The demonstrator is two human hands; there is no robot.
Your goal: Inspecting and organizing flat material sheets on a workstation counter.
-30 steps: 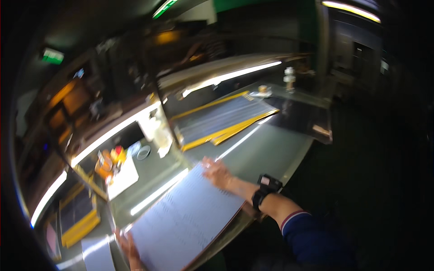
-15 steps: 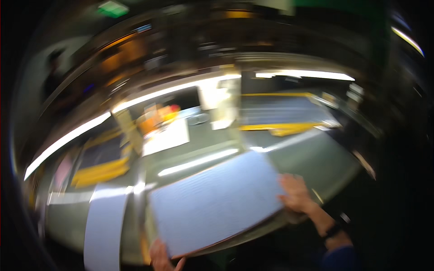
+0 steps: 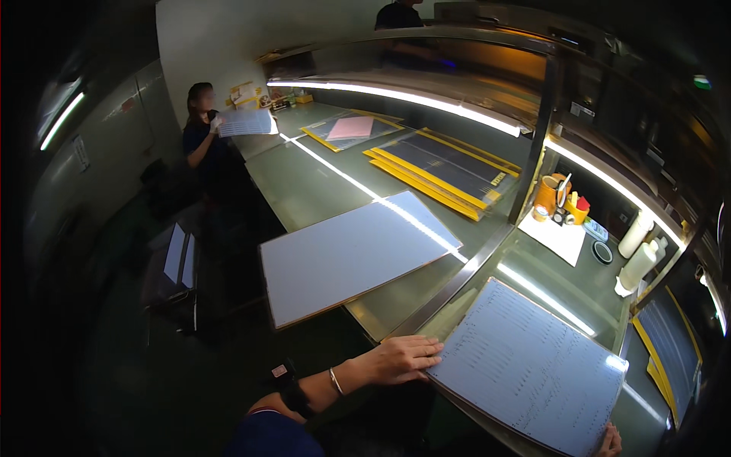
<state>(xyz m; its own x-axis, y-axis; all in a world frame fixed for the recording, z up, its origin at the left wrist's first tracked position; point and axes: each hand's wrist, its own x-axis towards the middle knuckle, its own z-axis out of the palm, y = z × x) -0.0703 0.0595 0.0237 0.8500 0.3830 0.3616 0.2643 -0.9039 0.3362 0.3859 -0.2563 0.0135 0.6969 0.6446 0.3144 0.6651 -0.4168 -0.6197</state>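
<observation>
A pale blue-grey rectangular panel (image 3: 533,373) with rows of small dark marks lies at the near right of the bench, its edges thin and brownish. My left hand (image 3: 405,359) is closed over its left edge, fingers together and reaching just onto the border, thumb hidden. At the opposite edge, low in the picture, the fingers of my right hand (image 3: 610,441) curl against the panel; most of that hand is out of sight. Further left, a similar plain panel (image 3: 358,255) lies on the bench, its near corner overhanging the edge.
Yellow-edged dark screens (image 3: 449,171) lie behind the plain panel. A metal post (image 3: 537,145) rises from the bench. Bottles (image 3: 638,266), tape rolls (image 3: 601,252) and a white sheet (image 3: 554,236) stand or lie behind my panel. A co-worker (image 3: 202,141) holds a light panel at the far left.
My view has swung left, bringing in the co-worker and the whole plain panel. The marked panel now sits further right in the picture, with my hands still at its opposite edges.
</observation>
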